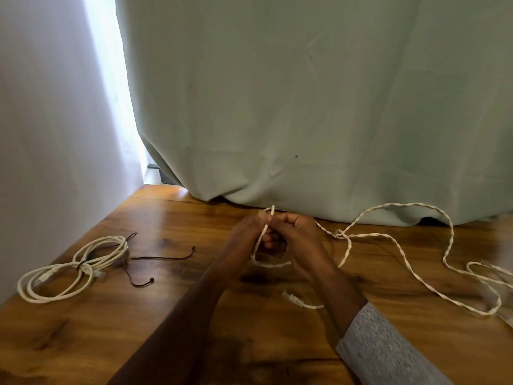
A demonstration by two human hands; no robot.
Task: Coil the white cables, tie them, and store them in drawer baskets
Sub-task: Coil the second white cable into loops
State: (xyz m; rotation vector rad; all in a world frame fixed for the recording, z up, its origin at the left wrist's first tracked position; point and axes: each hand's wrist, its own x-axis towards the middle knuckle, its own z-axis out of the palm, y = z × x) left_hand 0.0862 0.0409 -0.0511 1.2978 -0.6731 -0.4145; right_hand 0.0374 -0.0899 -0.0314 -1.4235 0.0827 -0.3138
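No text, label, brand, number or sign is showing anywhere that can be read.
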